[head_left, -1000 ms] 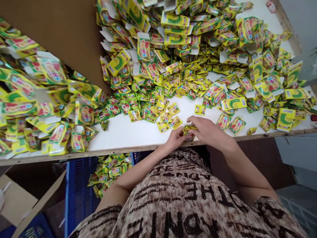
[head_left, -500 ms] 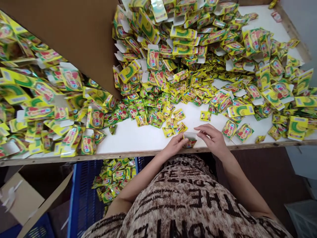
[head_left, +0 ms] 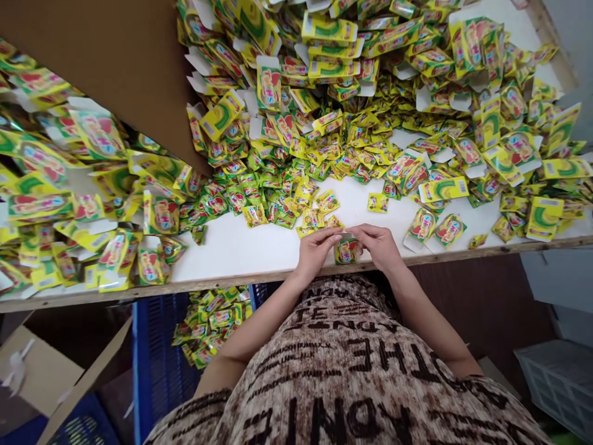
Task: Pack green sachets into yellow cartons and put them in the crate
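A small printed carton [head_left: 345, 251], green, yellow and red, stands at the front edge of the white table, its top towards me. My left hand [head_left: 317, 250] pinches its upper left side. On the other side, my right hand [head_left: 377, 245] has its fingers closed at the carton's top right corner. The fingertips of both hands almost meet over the top flap. Just beyond my left hand lie a few yellow sachets [head_left: 312, 219]. Another yellow sachet [head_left: 378, 202] lies apart, farther back on the right.
Heaped cartons [head_left: 333, 52] and loose green sachets [head_left: 259, 191] cover the back of the table [head_left: 222, 253]. A brown cardboard panel [head_left: 111, 68] separates them from more cartons [head_left: 106, 133] at left. Below stands a blue crate [head_left: 160, 364] with filled cartons; an open cardboard box [head_left: 41, 371] is beside it.
My right hand has moved in from beside the carton and now grips its top. The carton has turned its printed face more towards me. The view has shifted slightly.
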A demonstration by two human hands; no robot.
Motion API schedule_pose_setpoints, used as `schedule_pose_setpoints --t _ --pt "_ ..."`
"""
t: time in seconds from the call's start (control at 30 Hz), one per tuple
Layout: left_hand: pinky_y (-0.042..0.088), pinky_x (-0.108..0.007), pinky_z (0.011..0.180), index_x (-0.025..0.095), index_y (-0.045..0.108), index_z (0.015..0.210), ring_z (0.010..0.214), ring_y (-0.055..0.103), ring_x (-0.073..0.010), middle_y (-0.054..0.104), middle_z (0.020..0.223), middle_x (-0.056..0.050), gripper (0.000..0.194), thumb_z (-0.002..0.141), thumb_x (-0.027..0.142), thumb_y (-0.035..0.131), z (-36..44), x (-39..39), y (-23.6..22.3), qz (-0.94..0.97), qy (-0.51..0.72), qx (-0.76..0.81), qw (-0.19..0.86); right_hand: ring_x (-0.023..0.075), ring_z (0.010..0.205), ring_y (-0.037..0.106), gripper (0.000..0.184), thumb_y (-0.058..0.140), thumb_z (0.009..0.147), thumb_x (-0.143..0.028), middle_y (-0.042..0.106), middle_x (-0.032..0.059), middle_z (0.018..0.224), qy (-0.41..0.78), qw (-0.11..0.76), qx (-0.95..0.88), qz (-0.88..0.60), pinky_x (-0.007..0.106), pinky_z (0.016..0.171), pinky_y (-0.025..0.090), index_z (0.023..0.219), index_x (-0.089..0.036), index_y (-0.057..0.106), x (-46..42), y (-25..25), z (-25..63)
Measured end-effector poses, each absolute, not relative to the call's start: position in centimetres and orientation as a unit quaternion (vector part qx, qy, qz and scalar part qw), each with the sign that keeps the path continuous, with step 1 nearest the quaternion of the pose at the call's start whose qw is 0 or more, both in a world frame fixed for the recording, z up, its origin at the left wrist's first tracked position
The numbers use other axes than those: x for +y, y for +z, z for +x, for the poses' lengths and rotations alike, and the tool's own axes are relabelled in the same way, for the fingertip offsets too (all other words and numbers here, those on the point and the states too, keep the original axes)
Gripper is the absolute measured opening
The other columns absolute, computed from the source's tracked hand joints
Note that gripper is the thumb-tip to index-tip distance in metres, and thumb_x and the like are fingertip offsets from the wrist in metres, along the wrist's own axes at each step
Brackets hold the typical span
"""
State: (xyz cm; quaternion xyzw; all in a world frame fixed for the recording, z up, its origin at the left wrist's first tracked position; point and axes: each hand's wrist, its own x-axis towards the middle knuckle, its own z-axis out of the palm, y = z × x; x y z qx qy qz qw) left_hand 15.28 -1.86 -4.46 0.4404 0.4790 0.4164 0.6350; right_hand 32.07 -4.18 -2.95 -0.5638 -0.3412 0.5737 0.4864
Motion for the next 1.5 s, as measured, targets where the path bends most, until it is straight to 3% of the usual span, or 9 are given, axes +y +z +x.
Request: schedule_pose_setpoints --t 0.3,0.47,0.63,0.83,1.0,1.1,1.27,1.4,1.5 --pt "0.057 -0.03 0.08 0.019 0.076 0.102 0.086 0.071 -0.0173 0.077 0.098 -0.007 0.025 0.082 0.033 0.071 15.9 -1.6 -4.9 0.542 0.406 0.447 0.584 0.0115 0.052 0.061 0.028 0.083 0.066 -0.04 0.071 0.0014 0.07 0.569 0.477 -0.351 -0.571 0.027 0.051 0.055 0.083 -0.018 0.077 -4.0 -2.9 33.1" --pt "0.058 -0.036 0.086 0.02 0.076 0.095 0.088 0.072 -0.0188 0.077 0.094 -0.008 0.016 0.083 0.028 0.072 15.5 -1.4 -5.0 0.684 0.447 0.367 0.444 0.0122 0.06 0.063 0.023 0.082 0.07 -0.037 0.069 0.0024 0.083 0.549 0.485 -0.405 -0.547 0.028 0.054 0.057 0.085 -0.021 0.077 -4.6 -3.5 33.7" --pt "0.058 -0.037 0.089 0.021 0.073 0.103 0.093 0.072 -0.0187 0.077 0.099 -0.008 0.02 0.083 0.025 0.072 14.8 -1.8 -5.6 0.717 0.46 0.337 0.401 0.0153 0.076 0.063 0.019 0.077 0.076 -0.034 0.064 0.0044 0.094 0.475 0.479 -0.492 -0.55 0.029 0.059 0.057 0.092 -0.024 0.076 -5.4 -4.3 33.4" --pt "0.057 -0.033 0.086 0.019 0.068 0.109 0.095 0.069 -0.0176 0.073 0.1 -0.009 0.022 0.088 0.025 0.065 14.7 -3.0 -6.1 0.73 0.415 0.324 0.436 0.0191 0.095 0.06 0.011 0.069 0.084 -0.027 0.061 0.0052 0.098 0.343 0.503 -0.541 -0.58 0.034 0.075 0.055 0.093 -0.027 0.075 -7.7 -4.7 32.3" --pt "0.054 -0.032 0.085 0.021 0.066 0.117 0.1 0.067 -0.02 0.071 0.112 -0.01 0.03 0.089 0.032 0.062 14.0 -2.8 -4.4 0.655 0.364 0.392 0.534 0.0158 0.071 0.059 0.017 0.061 0.089 -0.035 0.064 0.0042 0.091 0.419 0.469 -0.506 -0.591 0.033 0.064 0.052 0.093 -0.025 0.074 -4.9 -3.9 32.8" --pt "0.054 -0.03 0.079 0.021 0.07 0.111 0.092 0.068 -0.0202 0.072 0.109 -0.009 0.032 0.083 0.037 0.067 9.6 -2.5 -2.2 0.556 0.34 0.463 0.601 0.0182 0.076 0.06 0.017 0.062 0.088 -0.034 0.067 0.0053 0.092 0.394 0.435 -0.549 -0.596 0.034 0.07 0.052 0.094 -0.023 0.074 -0.2 -4.2 31.0" --pt "0.053 -0.03 0.074 0.024 0.078 0.094 0.085 0.068 -0.0233 0.076 0.094 -0.006 0.028 0.072 0.041 0.075 -4.2 -4.8 -0.1 0.55 0.073 0.515 0.653 0.0297 0.103 0.053 0.025 0.073 0.078 -0.025 0.064 0.0119 0.101 0.292 0.245 -0.731 -0.566 0.045 0.094 0.045 0.101 -0.016 0.071 5.3 -6.0 26.0" --pt "0.051 -0.029 0.069 0.023 0.077 0.069 0.073 0.067 -0.023 0.075 0.074 -0.003 0.021 0.067 0.044 0.076 -10.5 -7.4 -0.1 0.548 -0.006 0.63 0.55 0.0301 0.098 0.049 0.027 0.074 0.078 -0.033 0.06 0.0128 0.098 0.239 0.199 -0.753 -0.58 0.043 0.088 0.044 0.097 -0.014 0.067 5.1 -7.1 25.5" --pt "0.044 -0.025 0.056 0.019 0.07 0.061 0.056 0.058 -0.0162 0.064 0.056 -0.001 0.03 0.074 0.046 0.069 -8.0 -5.7 -0.7 0.546 0.064 0.652 0.522 0.027 0.09 0.049 0.022 0.072 0.079 -0.037 0.059 0.0088 0.087 0.246 0.217 -0.743 -0.584 0.039 0.081 0.043 0.083 -0.018 0.062 3.9 -7.5 26.9"
